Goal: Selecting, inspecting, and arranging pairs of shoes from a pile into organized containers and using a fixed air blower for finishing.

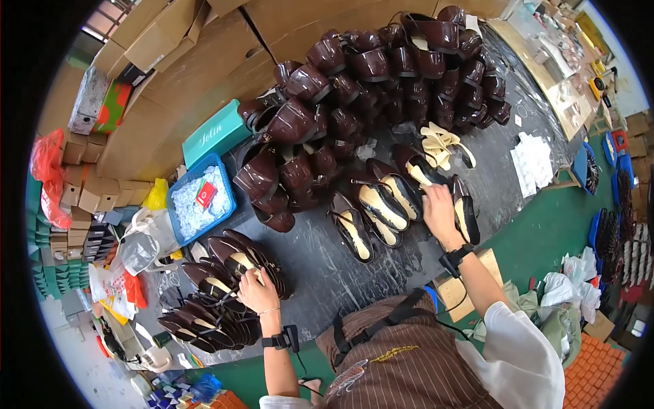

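Note:
My left hand [257,292] is over a cluster of glossy dark brown strapped shoes at the lower left. Its fingers are curled on the heel end of one pale-lined shoe [240,262]. My right hand [439,210] bends its fingers round the near end of another dark shoe [417,168]; part of that shoe is hidden beneath them. Just right of this hand lies a single shoe [464,211] with a pale insole. To its left, several more shoes [381,203] show cream insoles. A pile of loose cream insoles [444,144] sits beyond the right hand.
Glossy brown shoes [368,65] are heaped along the back of the dark table [300,255]. A blue basket [231,198] holds clear packets, beside a turquoise box [215,131]. White paper [533,163] lies at the right edge. Cardboard [184,116] walls the far side.

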`<state>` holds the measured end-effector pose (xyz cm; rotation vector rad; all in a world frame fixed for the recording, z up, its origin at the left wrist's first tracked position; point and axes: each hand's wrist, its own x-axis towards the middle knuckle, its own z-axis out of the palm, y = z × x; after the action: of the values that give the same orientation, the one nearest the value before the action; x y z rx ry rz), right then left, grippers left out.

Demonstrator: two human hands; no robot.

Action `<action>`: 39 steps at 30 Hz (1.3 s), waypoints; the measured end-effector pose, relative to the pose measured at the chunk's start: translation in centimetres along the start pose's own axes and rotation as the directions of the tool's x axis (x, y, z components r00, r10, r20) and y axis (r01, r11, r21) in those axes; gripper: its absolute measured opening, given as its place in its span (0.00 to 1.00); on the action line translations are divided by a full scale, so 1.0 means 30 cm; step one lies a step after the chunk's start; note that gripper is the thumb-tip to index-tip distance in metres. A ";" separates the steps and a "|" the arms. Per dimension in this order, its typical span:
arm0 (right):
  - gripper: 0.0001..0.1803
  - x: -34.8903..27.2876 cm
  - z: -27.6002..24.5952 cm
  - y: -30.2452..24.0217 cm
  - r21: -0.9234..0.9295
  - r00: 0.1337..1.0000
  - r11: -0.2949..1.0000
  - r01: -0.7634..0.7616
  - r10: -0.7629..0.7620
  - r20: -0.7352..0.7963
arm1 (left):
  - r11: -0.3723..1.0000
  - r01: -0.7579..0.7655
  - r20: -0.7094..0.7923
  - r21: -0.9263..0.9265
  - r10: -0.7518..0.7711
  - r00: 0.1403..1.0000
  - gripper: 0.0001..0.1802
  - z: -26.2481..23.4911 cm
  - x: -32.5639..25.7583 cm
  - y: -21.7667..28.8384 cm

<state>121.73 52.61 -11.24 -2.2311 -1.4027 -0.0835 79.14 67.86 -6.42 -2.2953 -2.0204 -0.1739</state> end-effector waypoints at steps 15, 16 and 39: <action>0.19 -0.076 0.093 -0.133 -0.131 0.704 0.927 -0.351 0.354 0.616 | 0.916 -0.118 0.612 -0.383 0.348 0.711 0.20 0.229 -0.170 0.713; 0.19 -0.104 0.100 -0.123 -0.135 0.669 0.914 -0.383 0.376 0.642 | 0.941 -0.103 0.654 -0.323 0.301 0.694 0.20 0.233 -0.175 0.745; 0.12 -0.149 -0.531 0.488 0.600 0.787 0.613 -0.515 0.615 0.047 | 0.768 -0.001 0.567 -0.641 0.474 0.674 0.22 0.300 -0.349 1.001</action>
<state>135.51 36.84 -4.23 -1.9522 -0.4561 0.3395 107.90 54.94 -16.28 -3.4764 -2.0848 0.1607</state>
